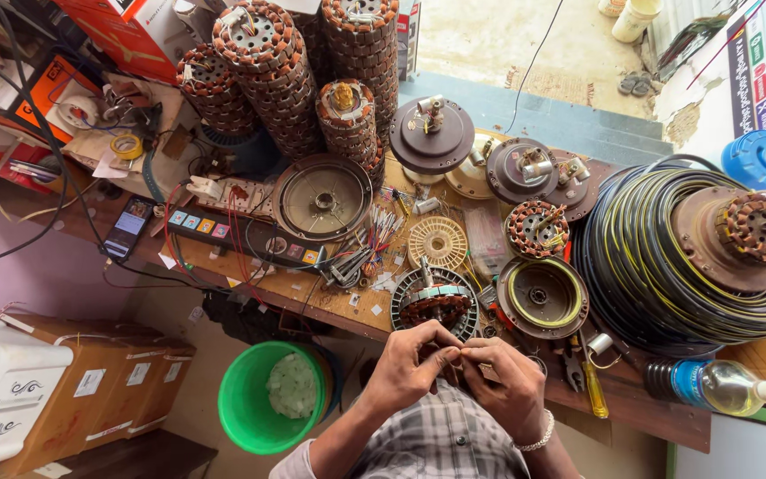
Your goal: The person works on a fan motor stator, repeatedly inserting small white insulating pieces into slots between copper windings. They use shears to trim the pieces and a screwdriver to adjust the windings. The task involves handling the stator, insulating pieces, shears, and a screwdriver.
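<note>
1. A long wooden workbench point(330, 306) carried the parts. A large coil of black cable with yellow stripes point(658, 284) lay at its right end, and tall stacks of copper-wound stator cores point(285, 80) stood at the rear.
2. A bright green plastic bucket point(268, 399) stood on the floor below the bench edge.
3. A round wound stator with a pale slotted ring and copper coils point(434, 303) lay at the near edge, just beyond both hands. Judged heavy and rigid; it should be gripped by the outer ring, not by the windings.
4. The left hand point(410, 365) and the right hand point(509, 383), with a beaded bracelet at the wrist, met fingertip to fingertip just in front of the stator.
5. Both hands pinched something very fine between thumb and forefinger, probably a thin wire lead point(459, 353); it was too small to confirm. Such wire would be light, springy and easily kinked, so it should be held near the end with light pressure.
</note>
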